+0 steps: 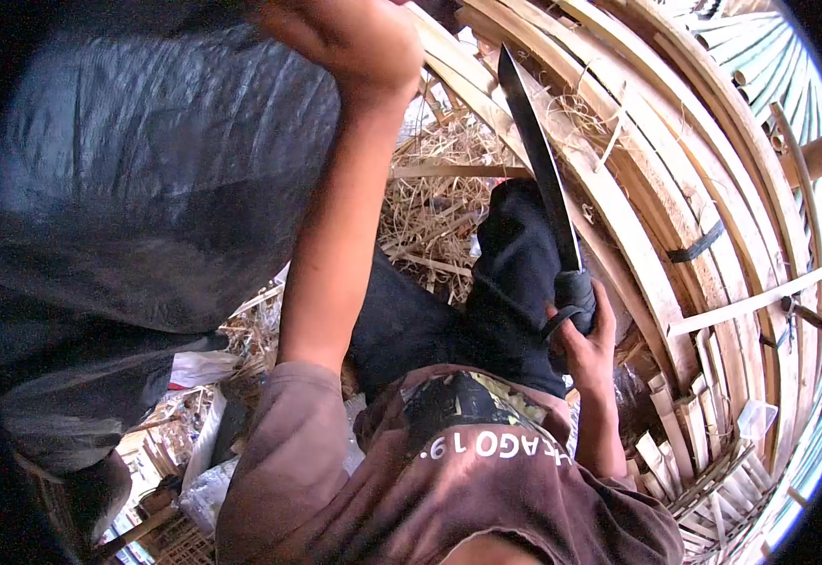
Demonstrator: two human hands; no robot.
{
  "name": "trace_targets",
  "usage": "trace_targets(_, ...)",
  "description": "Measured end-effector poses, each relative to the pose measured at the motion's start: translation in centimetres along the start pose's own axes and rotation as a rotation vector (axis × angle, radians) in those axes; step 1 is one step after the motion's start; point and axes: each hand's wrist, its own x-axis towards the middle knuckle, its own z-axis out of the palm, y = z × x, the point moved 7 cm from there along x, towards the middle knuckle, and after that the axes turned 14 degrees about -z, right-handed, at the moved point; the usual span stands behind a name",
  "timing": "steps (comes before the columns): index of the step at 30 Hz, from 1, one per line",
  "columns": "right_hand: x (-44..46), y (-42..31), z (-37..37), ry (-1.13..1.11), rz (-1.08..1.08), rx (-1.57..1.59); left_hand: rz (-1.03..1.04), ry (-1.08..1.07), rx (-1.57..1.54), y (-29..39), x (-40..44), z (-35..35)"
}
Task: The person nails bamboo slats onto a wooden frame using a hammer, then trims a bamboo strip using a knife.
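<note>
In the head view, my right hand (588,334) is closed round the dark handle of a machete (540,151). A dark strap or loop lies by my fingers at the handle. The long black blade points up and away, its tip close to the split bamboo strips (618,179). My left arm stretches far forward, and my left hand (349,33) is bent at the wrist at the top edge. Its fingers are cut off by the frame, so what it holds or touches is hidden.
Long bamboo strips lie stacked along the right, with a dark tie (695,243) round some. Bamboo shavings (439,207) cover the ground ahead of my dark trousers (514,273). A black plastic sheet (156,179) hangs at the left. Shorter slats (679,433) stand at the lower right.
</note>
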Motion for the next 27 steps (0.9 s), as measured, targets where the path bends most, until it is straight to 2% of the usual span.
trace_targets(2, -0.6, 0.6, 0.0, 0.062, -0.007, 0.124, 0.162, 0.057, 0.634, 1.1, -0.7, 0.6)
trace_targets(3, -0.9, 0.7, 0.0, 0.092, 0.005, 0.177, 0.182, 0.064, 0.764, 1.4, -0.9, 0.8)
trace_targets(5, -0.9, 0.9, -0.1, 0.075, -0.035, 0.052, 0.237, 0.084, 1.023, 2.0, -1.3, 1.0)
trace_targets(9, 1.6, 0.4, 0.2, 0.059, -0.232, -0.132, 0.161, 0.039, 0.915, 2.4, -4.5, 0.6)
trace_targets(10, 2.6, -1.1, 0.8, 0.027, -0.305, -0.260, 0.183, 0.005, 0.912, 2.5, -5.0, 1.0)
trace_targets(11, 3.4, -1.9, 1.6, 0.018, -0.285, -0.289, 0.207, 0.040, 0.918, 2.6, -5.7, 1.2)
trace_targets(15, 5.9, -6.4, 5.9, -0.088, -0.450, -0.164, 0.260, 0.073, 0.936, 3.2, -6.6, 1.0)
trace_targets(16, 6.4, -6.9, 6.9, -0.131, -0.439, -0.123, 0.287, 0.036, 0.853, 3.4, -6.9, 0.9)
trace_targets(17, 6.5, -8.2, 7.6, -0.129, -0.471, -0.134, 0.330, 0.104, 0.917, 3.8, -7.1, 1.0)
trace_targets(21, 8.3, -4.5, 8.3, -0.119, -0.426, -0.160, 0.391, 0.209, 1.006, 4.8, -7.4, 0.0)
trace_targets(23, 8.5, -3.4, 8.1, -0.104, -0.434, -0.217, 0.396, 0.200, 0.829, 4.8, -7.9, -0.3)
trace_targets(27, 8.5, -3.9, 7.8, -0.085, -0.475, -0.307, 0.460, 0.272, 0.997, 5.6, -7.6, -0.4)
